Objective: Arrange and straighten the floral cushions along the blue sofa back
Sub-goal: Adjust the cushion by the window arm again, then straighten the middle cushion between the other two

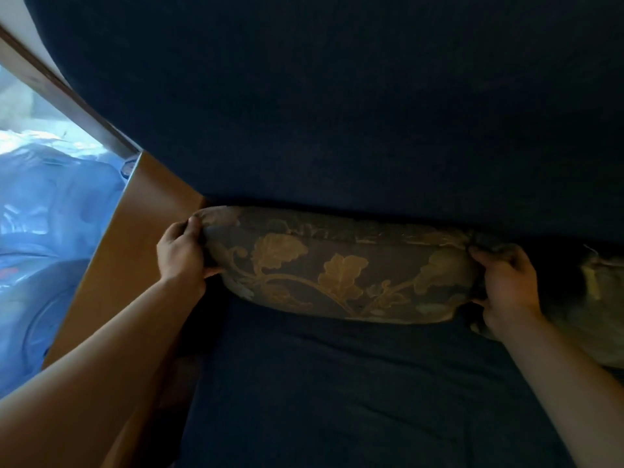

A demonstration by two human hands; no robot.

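Note:
A grey-brown floral cushion (341,265) with golden leaf patterns stands on the dark blue sofa seat (337,393), leaning against the blue sofa back (337,113). My left hand (180,251) grips its left edge, thumb over the top corner. My right hand (506,285) grips its right edge. A second floral cushion (601,298) lies at the far right, partly hidden behind my right forearm and cut off by the frame.
A brown wooden armrest panel (135,251) borders the sofa on the left. Beyond it lie blue plastic bags (44,231) in bright light. A wooden frame strip (67,99) runs diagonally at the upper left.

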